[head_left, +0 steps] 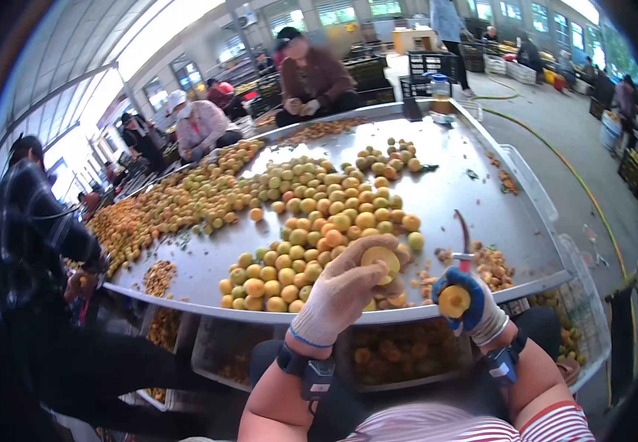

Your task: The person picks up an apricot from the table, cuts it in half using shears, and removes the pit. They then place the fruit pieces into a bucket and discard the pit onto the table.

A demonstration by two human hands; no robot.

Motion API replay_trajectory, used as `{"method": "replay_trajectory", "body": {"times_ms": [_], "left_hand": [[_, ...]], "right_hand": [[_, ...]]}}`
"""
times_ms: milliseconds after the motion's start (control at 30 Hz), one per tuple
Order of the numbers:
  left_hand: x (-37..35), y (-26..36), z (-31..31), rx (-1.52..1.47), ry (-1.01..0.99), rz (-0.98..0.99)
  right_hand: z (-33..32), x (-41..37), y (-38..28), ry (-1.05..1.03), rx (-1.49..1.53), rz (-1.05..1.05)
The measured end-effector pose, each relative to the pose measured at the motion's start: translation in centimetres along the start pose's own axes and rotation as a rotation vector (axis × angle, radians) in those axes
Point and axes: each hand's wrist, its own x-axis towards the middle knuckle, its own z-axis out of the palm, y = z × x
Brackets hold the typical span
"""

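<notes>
My left hand [344,283], in a pale work glove, is closed on a cut half of a yellow-green, apricot-like fruit [382,264], its flat face turned toward me. In a blue-and-white glove, my right hand [473,309] grips a knife [464,239] with a red handle and a curved blade pointing away from me. That same hand also has an orange-yellow fruit half [454,301] in its fingers. Just beyond my left hand, a heap of whole round fruits [311,250] lies on the metal table [216,254]. Brown scraps [492,267] are piled beyond my right hand.
Crates [400,357] of fruit or scraps stand under the table edge. A lidded jar [441,92] is on the far corner. One person [46,228] stands at the left; others sit along the far side. A yellow hose [569,169] crosses the floor at right.
</notes>
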Motion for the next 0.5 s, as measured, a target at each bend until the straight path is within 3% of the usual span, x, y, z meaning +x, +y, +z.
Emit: {"method": "replay_trajectory", "body": {"times_ms": [67,100,133,200,333,400,500], "left_hand": [[0.9,-0.9,0.8,0.155,0.042,-0.051],[1.4,-1.5,0.5,0.130,0.033,-0.078],[1.6,-1.8,0.6,0.123,0.017,-0.087],[2.1,-2.2,0.6,0.243,0.045,-0.142],[2.7,-3.1,0.4,0.278,0.111,-0.156],[3.0,-3.4,-0.4,0.216,0.102,-0.192],[3.2,-3.6,-0.5,0.077,0.067,-0.224]], "right_hand": [[0.6,-0.9,2.0,0.065,0.233,-0.206],[0.3,-0.8,1.3,0.020,0.193,-0.148],[0.5,-0.8,-0.8,0.063,0.606,0.369],[-0.1,-0.2,-1.6,-0.061,0.725,0.501],[0.2,0.1,-1.4,-0.170,0.759,0.682],[-0.2,0.6,-2.4,-0.142,0.701,0.645],[-1.9,1.9,-3.9,0.090,0.635,0.683]]}}
